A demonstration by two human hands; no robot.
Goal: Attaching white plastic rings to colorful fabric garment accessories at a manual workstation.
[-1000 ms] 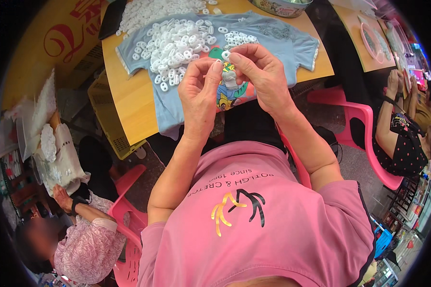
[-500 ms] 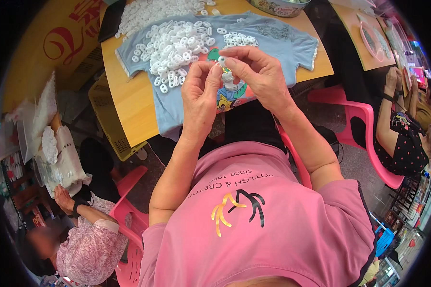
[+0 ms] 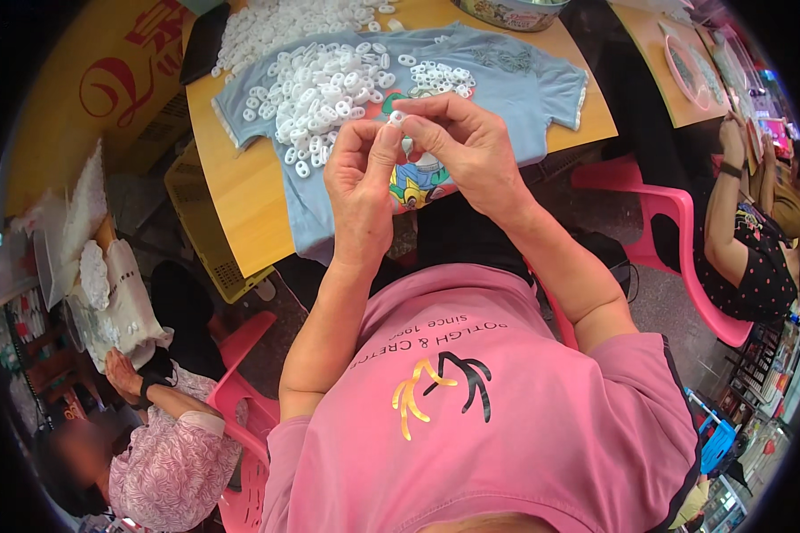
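Note:
Between the fingertips of both hands is a small white plastic piece (image 3: 396, 117), partly covered by the fingers. My left hand (image 3: 362, 182) pinches it from the left, thumb against forefinger. From the right, my right hand (image 3: 468, 147) closes on it the same way. A second small white bit (image 3: 407, 145) shows just below the fingers. Under the hands lies a light blue T-shirt (image 3: 524, 98) with a coloured cartoon print. A heap of white oval pieces with two holes (image 3: 329, 89) rests on the shirt beyond my left hand. A smaller pile of white pieces (image 3: 440, 78) lies beyond my right hand.
More white pieces (image 3: 284, 31) are spread at the far side of the wooden table (image 3: 240, 213). A round tin (image 3: 516, 12) stands at the far edge. Left sits a person (image 3: 164, 444) on a pink chair; another person (image 3: 747, 240) is at the right. A yellow crate (image 3: 191, 222) stands beside the table.
Both hands have shifted slightly left and nearer to me, still together around the small white piece. The piles look unchanged.

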